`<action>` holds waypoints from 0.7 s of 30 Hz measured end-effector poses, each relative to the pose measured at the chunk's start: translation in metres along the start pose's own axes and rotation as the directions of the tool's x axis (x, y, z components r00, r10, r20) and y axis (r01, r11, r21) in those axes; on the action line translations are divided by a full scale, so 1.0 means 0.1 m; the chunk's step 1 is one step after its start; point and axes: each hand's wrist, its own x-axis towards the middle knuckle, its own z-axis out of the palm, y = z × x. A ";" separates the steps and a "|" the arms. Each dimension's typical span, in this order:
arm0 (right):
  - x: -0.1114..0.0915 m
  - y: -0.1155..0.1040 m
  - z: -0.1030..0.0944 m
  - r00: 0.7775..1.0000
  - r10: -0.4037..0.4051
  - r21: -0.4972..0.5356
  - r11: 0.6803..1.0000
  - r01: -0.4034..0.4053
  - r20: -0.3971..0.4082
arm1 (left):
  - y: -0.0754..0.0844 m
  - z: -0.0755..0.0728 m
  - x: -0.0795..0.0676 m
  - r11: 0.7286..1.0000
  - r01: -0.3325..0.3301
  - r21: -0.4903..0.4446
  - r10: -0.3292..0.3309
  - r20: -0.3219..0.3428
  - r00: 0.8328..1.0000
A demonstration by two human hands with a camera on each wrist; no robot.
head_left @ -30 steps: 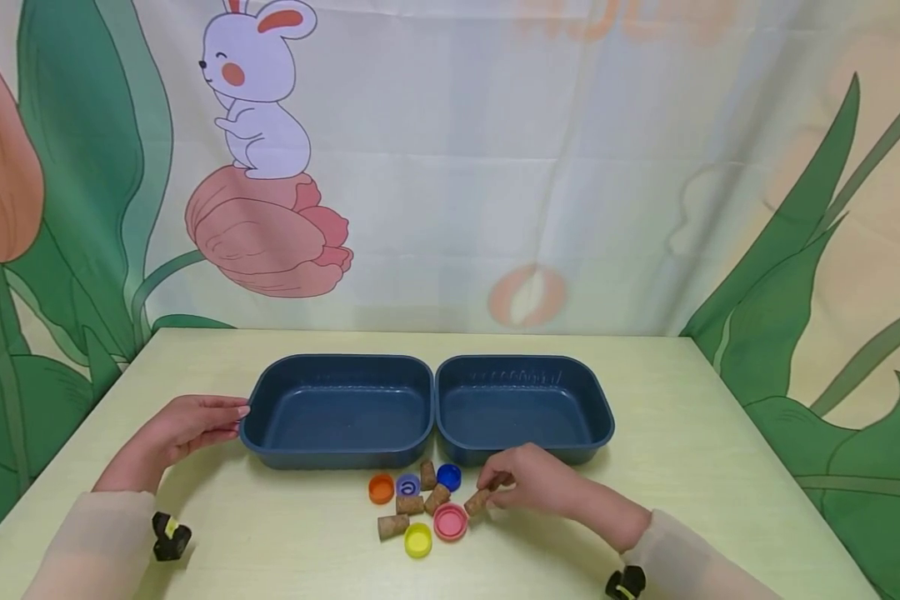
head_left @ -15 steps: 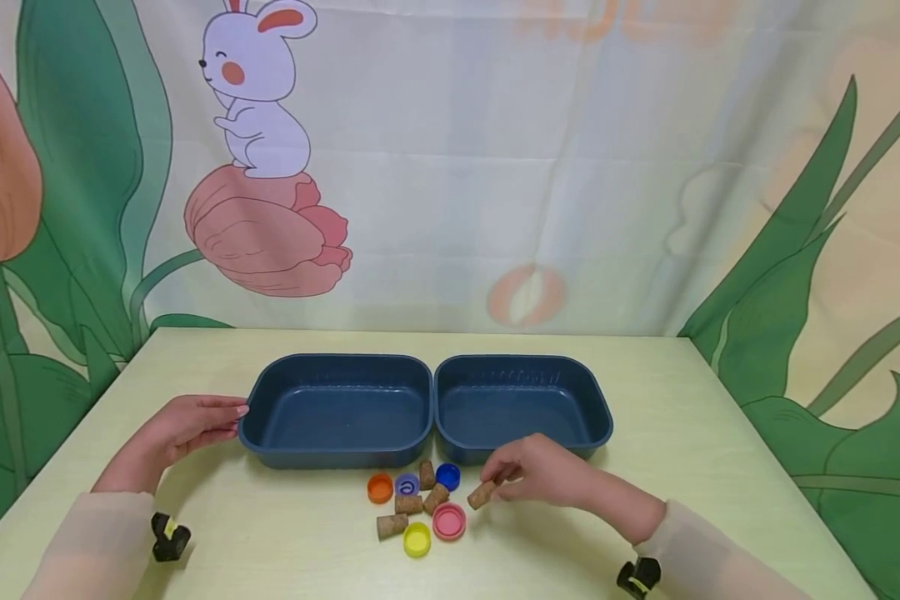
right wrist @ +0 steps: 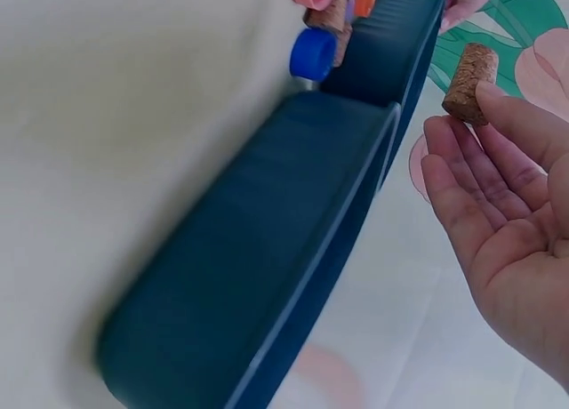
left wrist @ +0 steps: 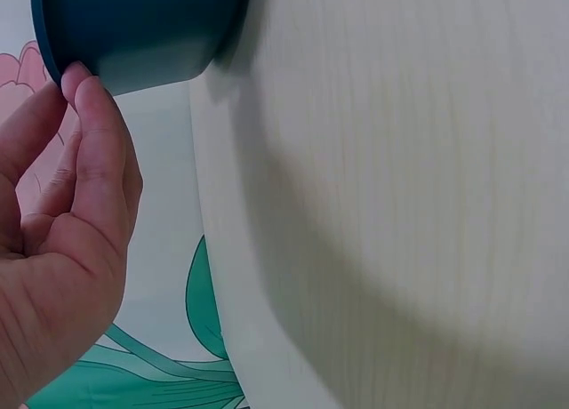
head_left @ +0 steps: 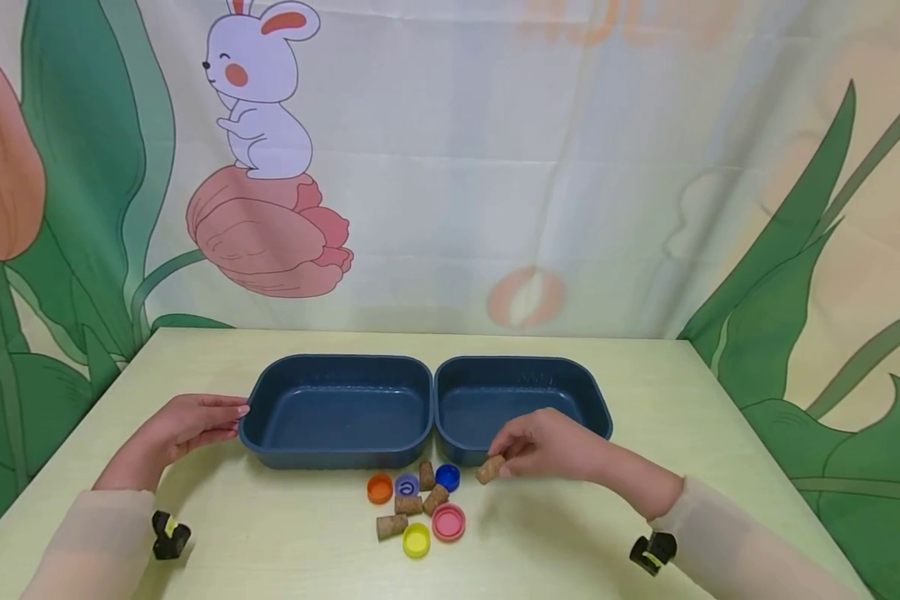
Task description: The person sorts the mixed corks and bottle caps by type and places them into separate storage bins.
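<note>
Between thumb and fingertips, my right hand [head_left: 562, 446] pinches a cork [head_left: 491, 469], held above the near edge of the right blue tray [head_left: 600, 392]. The right wrist view shows this cork [right wrist: 471, 82] close up, its ends uncovered. At the far left, my left hand [head_left: 195, 427] grips the rim of the left blue tray [head_left: 337, 458] with its fingertips. In the left wrist view, the thumb and a finger of the left hand [left wrist: 76, 213] meet at the tray's edge. Several loose corks [head_left: 408, 505] lie in front of the trays.
Among the corks are an orange cap [head_left: 380, 489], a purple cap [head_left: 407, 486], a blue cap [head_left: 447, 477], a pink cap [head_left: 448, 522] and a yellow cap [head_left: 416, 541]. The two trays stand side by side on the pale table [head_left: 270, 542]. A printed curtain [head_left: 435, 208] hangs behind.
My right hand has lifted the cork from beside the pink cap and moved it up and slightly right toward the right tray. The left hand has stayed put.
</note>
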 end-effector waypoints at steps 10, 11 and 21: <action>0.05 -0.10 -0.20 1.000 0.024 -0.013 1.000 -0.024 0.011 | -0.01 -0.01 0.01 1.000 -0.007 -0.014 0.007 0.010 1.000; 0.05 -0.11 -0.21 1.000 0.025 -0.015 1.000 -0.025 0.010 | -0.01 -0.01 0.01 1.000 -0.004 -0.016 0.004 0.008 1.000; 0.10 -0.15 -0.39 0.999 0.034 0.005 0.999 -0.034 0.021 | 0.00 0.00 0.01 1.000 0.006 -0.014 -0.006 -0.001 1.000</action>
